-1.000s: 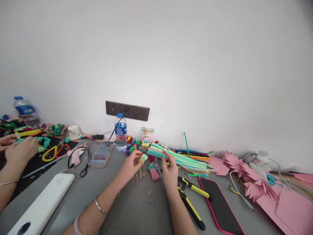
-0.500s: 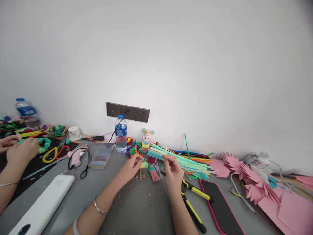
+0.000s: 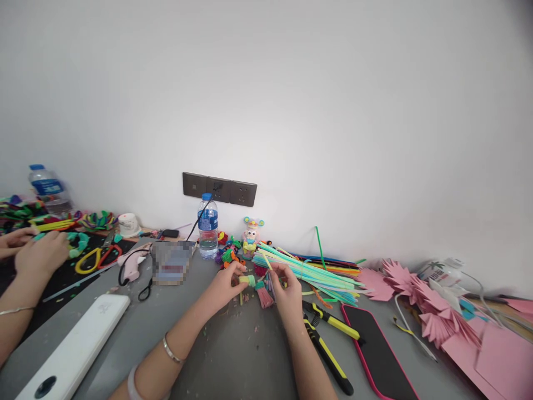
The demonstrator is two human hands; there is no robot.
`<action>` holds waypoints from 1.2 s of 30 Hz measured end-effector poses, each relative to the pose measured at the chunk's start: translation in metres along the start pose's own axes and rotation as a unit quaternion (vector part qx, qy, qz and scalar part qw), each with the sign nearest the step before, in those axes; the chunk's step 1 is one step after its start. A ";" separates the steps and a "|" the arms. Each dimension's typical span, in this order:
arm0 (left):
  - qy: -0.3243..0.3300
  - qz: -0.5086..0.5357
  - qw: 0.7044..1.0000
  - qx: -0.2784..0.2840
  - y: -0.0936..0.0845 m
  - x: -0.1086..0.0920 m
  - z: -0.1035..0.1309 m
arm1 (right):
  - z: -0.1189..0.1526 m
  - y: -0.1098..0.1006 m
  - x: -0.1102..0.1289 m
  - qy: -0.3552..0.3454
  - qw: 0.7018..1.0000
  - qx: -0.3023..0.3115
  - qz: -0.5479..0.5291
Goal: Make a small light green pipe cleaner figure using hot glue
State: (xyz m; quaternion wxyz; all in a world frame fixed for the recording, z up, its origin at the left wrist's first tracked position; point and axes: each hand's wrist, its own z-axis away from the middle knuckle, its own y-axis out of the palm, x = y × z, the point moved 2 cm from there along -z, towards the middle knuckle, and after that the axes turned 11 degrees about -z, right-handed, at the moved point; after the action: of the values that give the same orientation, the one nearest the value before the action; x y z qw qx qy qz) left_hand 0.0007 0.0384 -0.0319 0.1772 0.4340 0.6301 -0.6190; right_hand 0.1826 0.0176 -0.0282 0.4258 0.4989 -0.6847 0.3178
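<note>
Two items, hand-held, lower centre of the frame

Containers: one blue-capped bottle [image 3: 208, 222], upright left of centre, clear liquid below its label; one similar blue-capped bottle [image 3: 46, 186], far left, base hidden; one white tub [image 3: 129, 225] between them, contents not visible.

Item one: yellow-green fuzzy piece [image 3: 247, 281], just below centre, above the grey tabletop [image 3: 233, 355]; long axis roughly sideways, mint end to the right. Item two: pale yellow strip [image 3: 267, 262], right of it and apart; slanted, free tip to the upper left.

Hands: left hand [image 3: 227, 286], thumb and forefinger pinching the fuzzy piece; right hand [image 3: 286, 286], fingertips closed on the strip, other fingers curled.

Adjacent: one bundle of pastel stems [image 3: 316, 272], behind and right of the right hand.
</note>
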 end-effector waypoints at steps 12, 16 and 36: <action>-0.012 -0.037 0.999 0.015 -0.007 -0.013 0.003 | 0.003 0.000 0.003 0.018 1.000 -0.005 -0.011; -0.018 -0.050 0.999 -0.001 -0.009 -0.012 0.003 | 0.005 -0.002 -0.003 0.018 0.999 0.014 0.025; -0.027 -0.034 0.999 0.008 -0.029 -0.002 -0.001 | 0.003 0.002 -0.010 -0.029 0.995 0.084 0.052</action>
State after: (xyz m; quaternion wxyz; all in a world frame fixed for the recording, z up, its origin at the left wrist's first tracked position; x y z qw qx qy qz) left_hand -0.0197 0.0428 -0.0119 0.1696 0.3966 0.6347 -0.6411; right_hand 0.1813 0.0200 -0.0388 0.3452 0.5053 -0.6927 0.3817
